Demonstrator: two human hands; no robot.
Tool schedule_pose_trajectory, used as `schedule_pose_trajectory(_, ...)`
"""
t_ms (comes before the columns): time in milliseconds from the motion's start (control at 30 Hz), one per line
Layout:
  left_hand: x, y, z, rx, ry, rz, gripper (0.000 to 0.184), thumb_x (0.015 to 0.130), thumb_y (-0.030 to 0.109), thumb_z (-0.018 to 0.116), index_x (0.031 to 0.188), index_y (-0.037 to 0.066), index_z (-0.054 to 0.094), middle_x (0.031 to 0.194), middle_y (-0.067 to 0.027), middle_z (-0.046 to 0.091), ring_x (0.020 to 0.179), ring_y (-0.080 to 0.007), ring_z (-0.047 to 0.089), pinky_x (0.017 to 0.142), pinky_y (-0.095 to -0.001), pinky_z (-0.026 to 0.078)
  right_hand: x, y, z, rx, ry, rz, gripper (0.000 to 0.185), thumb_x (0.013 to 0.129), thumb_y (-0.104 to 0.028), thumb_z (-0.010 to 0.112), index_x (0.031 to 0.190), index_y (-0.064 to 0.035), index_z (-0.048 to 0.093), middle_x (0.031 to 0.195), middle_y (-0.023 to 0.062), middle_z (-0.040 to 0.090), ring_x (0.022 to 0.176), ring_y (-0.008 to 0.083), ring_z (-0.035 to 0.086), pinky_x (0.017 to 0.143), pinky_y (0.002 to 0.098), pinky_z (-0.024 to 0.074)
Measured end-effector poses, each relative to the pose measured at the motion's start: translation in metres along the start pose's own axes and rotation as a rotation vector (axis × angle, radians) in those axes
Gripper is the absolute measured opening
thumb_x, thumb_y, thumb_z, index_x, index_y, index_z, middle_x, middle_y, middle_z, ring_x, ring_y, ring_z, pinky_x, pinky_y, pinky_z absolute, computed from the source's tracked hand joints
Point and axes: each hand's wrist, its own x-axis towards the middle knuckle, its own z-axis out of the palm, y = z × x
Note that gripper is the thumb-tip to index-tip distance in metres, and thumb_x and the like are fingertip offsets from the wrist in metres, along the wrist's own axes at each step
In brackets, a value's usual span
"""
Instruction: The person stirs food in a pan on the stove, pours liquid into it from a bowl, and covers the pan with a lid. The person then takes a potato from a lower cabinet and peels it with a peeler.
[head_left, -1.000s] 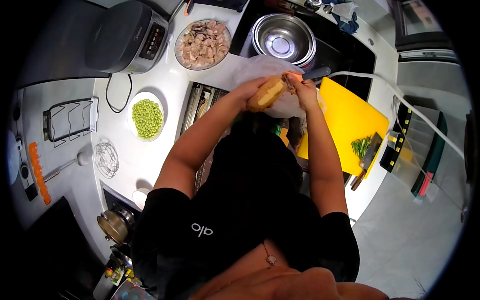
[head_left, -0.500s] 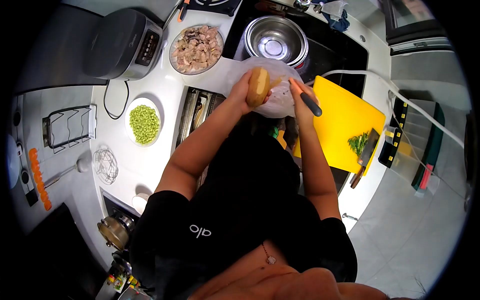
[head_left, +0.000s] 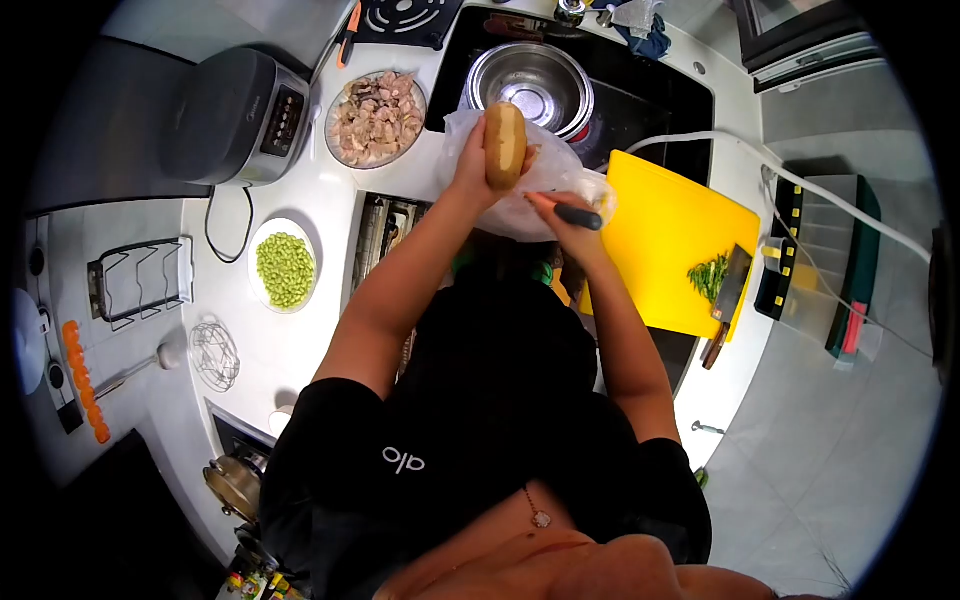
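Note:
My left hand (head_left: 472, 168) grips a brown potato (head_left: 505, 150) upright, with a pale peeled strip running down its near face. In my right hand (head_left: 572, 232) is a peeler (head_left: 574, 214) with an orange and dark grey handle; its blade end points toward the potato, just below and to the right of it, and is hard to make out. Under both hands spreads a translucent white plastic bag (head_left: 455, 140), partly covered by them. Some light-coloured scraps show on the bag near my right hand.
Behind the bag, a metal bowl (head_left: 548, 72) sits in the dark sink (head_left: 650, 105). To the right lies a yellow cutting board (head_left: 650, 260) with chopped greens (head_left: 708, 275) and a cleaver (head_left: 734, 284). Leftward are a plate of cut meat (head_left: 377, 118), a bowl of green beans (head_left: 286, 270) and a rice cooker (head_left: 225, 115).
My right hand has moved left and nearer my body with the peeler. The potato is raised slightly and more upright. The whole view has shifted a little.

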Motion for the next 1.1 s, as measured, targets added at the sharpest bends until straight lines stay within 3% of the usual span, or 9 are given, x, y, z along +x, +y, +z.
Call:
schedule_pose_trajectory(67,-0.013,-0.002,0.0,-0.016,-0.051,-0.012,0.054,0.086,0.054,0.039,0.112,0.008,0.047,0.096,-0.0138,0.058,0.083,-0.0273,0.06,0.069,-0.0381,0.051,0.006,-0.004,-0.012,-0.054,0.22,-0.077,0.016,0.074,-0.013,0.067,0.088,-0.0039,0.066,0.088,0.0104,0.062,0.075,0.0213,0.06,0.07,0.0286,0.0465)
schedule_pose_trajectory(133,-0.02,-0.003,-0.001,0.048,-0.069,-0.065,0.052,0.086,0.051,0.042,0.113,0.007,0.047,0.096,-0.0134,0.058,0.083,-0.0265,0.06,0.069,-0.0373,0.052,0.008,-0.025,-0.029,0.389,0.24,0.215,0.018,0.073,-0.01,0.068,0.087,-0.0001,0.064,0.094,0.0095,0.059,0.079,0.0188,0.058,0.071,0.0278,0.0458)
schedule_pose_trajectory(267,-0.034,-0.015,-0.002,0.089,-0.073,-0.143,0.046,0.088,0.044,0.045,0.113,0.006,0.045,0.096,-0.0127,0.058,0.082,-0.0242,0.06,0.066,-0.0355,0.052,0.01,-0.053,-0.035,0.557,-0.011,0.051,0.022,0.076,-0.014,0.066,0.089,0.0031,0.062,0.104,0.0105,0.057,0.095,0.0172,0.055,0.083,0.0277,0.0414)
schedule_pose_trajectory(300,-0.038,-0.017,0.0,0.134,-0.11,-0.167,0.045,0.088,0.045,0.042,0.114,0.008,0.046,0.095,-0.011,0.058,0.08,-0.0224,0.06,0.063,-0.0346,0.051,0.011,-0.052,-0.032,0.521,-0.159,0.084,0.032,0.076,-0.019,0.067,0.097,0.0033,0.061,0.114,0.012,0.054,0.103,0.0192,0.052,0.09,0.0298,0.0371)
schedule_pose_trajectory(467,-0.046,-0.016,0.0,0.217,-0.2,-0.262,0.043,0.09,0.046,0.036,0.115,0.012,0.048,0.096,-0.0065,0.059,0.074,-0.018,0.06,0.057,-0.032,0.049,0.028,-0.039,-0.006,0.34,-0.188,-0.035,0.069,0.071,-0.023,0.072,0.127,0.0004,0.039,0.11,0.012,0.058,0.11,0.0204,0.048,0.093,0.0316,0.0364)
schedule_pose_trajectory(733,-0.043,-0.001,-0.02,0.396,-0.079,-0.314,0.04,0.089,0.043,0.04,0.11,0.009,0.049,0.091,-0.0089,0.059,0.072,-0.0207,0.061,0.051,-0.0323,0.049,0.048,-0.032,-0.013,0.548,-0.192,0.153,0.036,0.075,-0.017,0.069,0.105,0.0012,0.059,0.116,0.011,0.054,0.099,0.0162,0.054,0.087,0.0262,0.0412)
schedule_pose_trajectory(900,-0.051,0.006,-0.008,0.358,0.043,-0.362,0.038,0.088,0.04,0.042,0.109,0.009,0.05,0.088,-0.0089,0.059,0.063,-0.0223,0.06,0.046,-0.0317,0.048,0.068,-0.019,-0.021,0.563,-0.307,0.284,0.021,0.083,-0.015,0.059,0.096,0.001,0.062,0.093,0.0077,0.063,0.081,0.0147,0.06,0.072,0.026,0.0497)
schedule_pose_trajectory(1000,-0.052,0.013,-0.01,0.448,-0.014,-0.389,0.042,0.087,0.042,0.044,0.11,0.008,0.051,0.083,-0.0088,0.061,0.058,-0.0219,0.06,0.041,-0.0283,0.046,0.077,0.006,-0.017,0.674,-0.138,0.333,0.019,0.084,-0.012,0.058,0.096,0.0007,0.063,0.092,0.0081,0.064,0.079,0.0143,0.06,0.071,0.026,0.0499)
schedule_pose_trajectory(1100,-0.056,0.009,0.008,0.493,0.056,-0.224,0.042,0.087,0.042,0.045,0.112,0.008,0.051,0.085,-0.0093,0.06,0.058,-0.0218,0.06,0.04,-0.0267,0.045,0.074,0.02,-0.011,0.421,-0.079,0.229,0.013,0.082,-0.012,0.06,0.086,-0.0012,0.065,0.089,0.0048,0.064,0.077,0.013,0.06,0.068,0.0258,0.0487)
